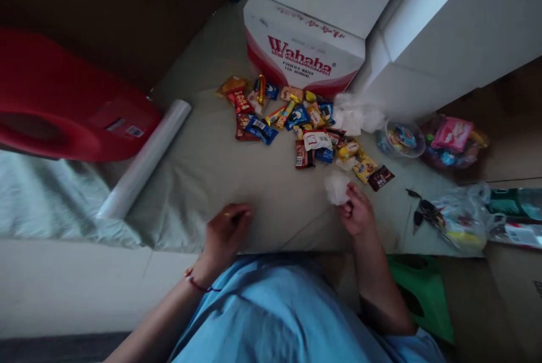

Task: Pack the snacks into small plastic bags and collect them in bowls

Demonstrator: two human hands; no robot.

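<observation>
My right hand [358,210] pinches a small, crumpled white plastic bag [337,189] between thumb and fingers, just above the cloth-covered surface. Beyond it lies a loose spread of wrapped snacks, among them a brown packet [381,178], a yellow packet [365,169] and a white-and-red packet [317,139]. More thin white bags [355,117] are bunched to the right of the snacks. My left hand [226,233] rests over the near part of the cloth with its fingers curled in and nothing visible in them. A bracelet circles that wrist.
A Wahaha carton [302,49] stands behind the snacks. Right of them are a clear tub [401,138], a bowl of packets [453,140] and a knotted plastic bag [463,219]. On the left lie a clear film roll [144,160] and a large red container [76,97].
</observation>
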